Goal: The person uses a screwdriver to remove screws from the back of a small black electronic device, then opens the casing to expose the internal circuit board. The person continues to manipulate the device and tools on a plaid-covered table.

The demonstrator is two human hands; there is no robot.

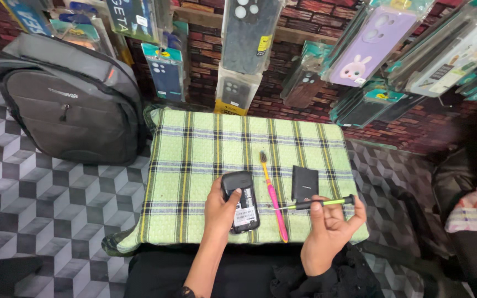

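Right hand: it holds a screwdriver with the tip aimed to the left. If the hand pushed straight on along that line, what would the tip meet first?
Probably the pink toothbrush, whose handle lies right at the screwdriver tip; beyond it, the black phone in the left hand. The right hand may hold the tip above the cloth, so height is unclear.

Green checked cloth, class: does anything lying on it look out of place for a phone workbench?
Yes: a pink toothbrush lies between the opened phone and its black back cover, a bathroom thing among phone parts.
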